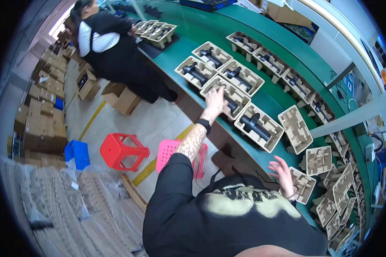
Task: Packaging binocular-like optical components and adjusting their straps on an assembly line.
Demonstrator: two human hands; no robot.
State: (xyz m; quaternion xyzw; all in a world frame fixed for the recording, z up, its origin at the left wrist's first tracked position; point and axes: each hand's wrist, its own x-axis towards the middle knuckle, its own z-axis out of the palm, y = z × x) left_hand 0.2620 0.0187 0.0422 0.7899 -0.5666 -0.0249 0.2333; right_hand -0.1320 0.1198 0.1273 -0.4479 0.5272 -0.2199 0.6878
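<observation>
Filled trays by left hand: five

Green bench: beige moulded trays on top, dark mat too.

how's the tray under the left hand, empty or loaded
Loaded: a black cylindrical part shows inside the tray, partly covered by the left hand.

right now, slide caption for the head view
Left hand over a tray holding a black part, right hand open near a green workbench.
</observation>
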